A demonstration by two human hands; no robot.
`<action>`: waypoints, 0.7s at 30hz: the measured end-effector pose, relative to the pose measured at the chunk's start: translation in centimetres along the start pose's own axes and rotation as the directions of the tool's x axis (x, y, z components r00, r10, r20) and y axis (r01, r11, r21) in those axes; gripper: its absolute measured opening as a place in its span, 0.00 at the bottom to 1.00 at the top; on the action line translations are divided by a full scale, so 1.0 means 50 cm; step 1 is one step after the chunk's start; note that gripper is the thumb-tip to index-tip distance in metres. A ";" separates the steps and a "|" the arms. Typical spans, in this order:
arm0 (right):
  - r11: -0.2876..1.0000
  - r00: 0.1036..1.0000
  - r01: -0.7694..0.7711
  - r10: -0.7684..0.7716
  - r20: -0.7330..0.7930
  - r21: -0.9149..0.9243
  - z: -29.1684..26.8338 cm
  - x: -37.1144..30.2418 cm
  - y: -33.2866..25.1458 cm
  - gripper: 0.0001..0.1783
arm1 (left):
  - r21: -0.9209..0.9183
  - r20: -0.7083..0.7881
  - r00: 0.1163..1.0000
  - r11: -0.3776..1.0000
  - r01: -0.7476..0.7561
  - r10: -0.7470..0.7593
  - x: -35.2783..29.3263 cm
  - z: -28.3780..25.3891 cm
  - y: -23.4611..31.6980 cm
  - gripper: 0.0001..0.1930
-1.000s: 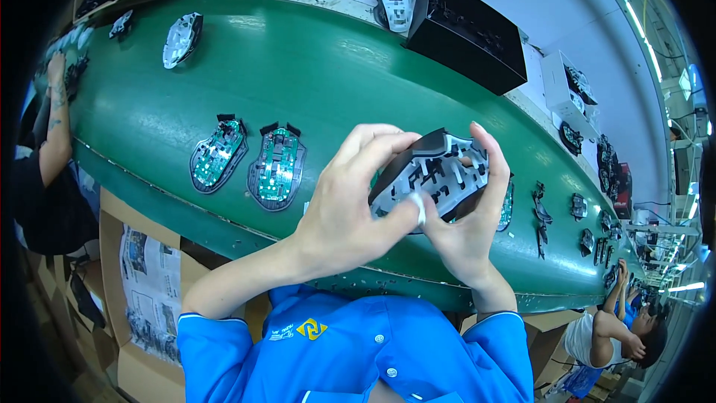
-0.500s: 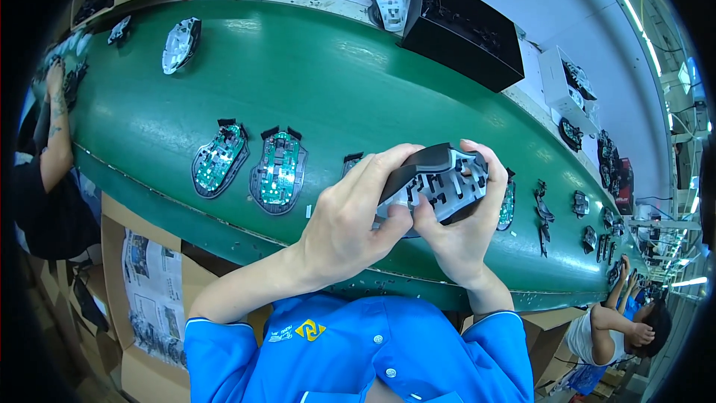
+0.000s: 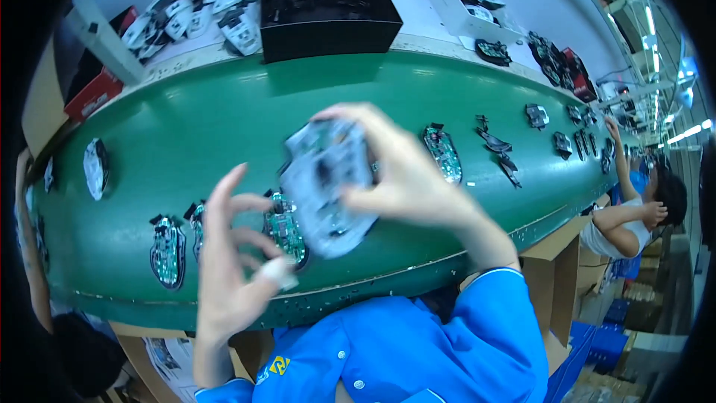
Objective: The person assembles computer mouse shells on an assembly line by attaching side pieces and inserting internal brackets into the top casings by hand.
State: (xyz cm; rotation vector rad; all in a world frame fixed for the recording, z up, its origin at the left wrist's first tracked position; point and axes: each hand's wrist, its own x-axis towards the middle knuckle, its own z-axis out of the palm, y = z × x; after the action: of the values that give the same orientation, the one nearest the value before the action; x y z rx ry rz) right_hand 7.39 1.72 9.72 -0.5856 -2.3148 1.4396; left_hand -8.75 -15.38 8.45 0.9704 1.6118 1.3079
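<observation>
The right hand (image 3: 406, 175) pinches a grey-white, oval plastic shell (image 3: 328, 213) (its outline is blurred) between thumb and fingers above the green worktop (image 3: 201, 119). The left hand (image 3: 235, 272), fingers spread, is left of the shell. A rectangular black box (image 3: 328, 39) stands on the far ledge (image 3: 425, 43).

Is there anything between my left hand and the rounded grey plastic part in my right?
Nothing visible blocks your left hand from the rounded grey plastic part in your right hand. In the picture, a dark-edged green circuit board shows between them, but it appears to lie below, on the green table.
</observation>
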 end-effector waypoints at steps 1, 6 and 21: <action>0.991 0.999 -0.034 0.029 -0.041 -0.131 -0.067 -0.003 0.029 0.37 | -0.077 -0.003 0.999 0.996 -0.040 0.040 0.004 -0.009 -0.003 0.43; 0.177 0.856 -0.334 -0.355 -0.376 -0.926 -0.228 0.025 0.206 0.25 | -0.108 -0.355 0.923 0.975 -0.196 0.146 0.001 -0.035 -0.040 0.29; 0.632 0.841 -0.541 0.413 -0.349 -0.555 -0.273 -0.352 0.175 0.16 | -0.078 -0.394 0.919 0.997 -0.026 -0.007 -0.011 -0.110 -0.126 0.21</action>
State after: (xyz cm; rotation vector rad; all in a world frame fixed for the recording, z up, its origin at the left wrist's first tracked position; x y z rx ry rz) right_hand 30.56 6.46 6.18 -1.5725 -2.5700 0.6414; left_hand -14.05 -18.83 2.99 0.6918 1.8346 1.6421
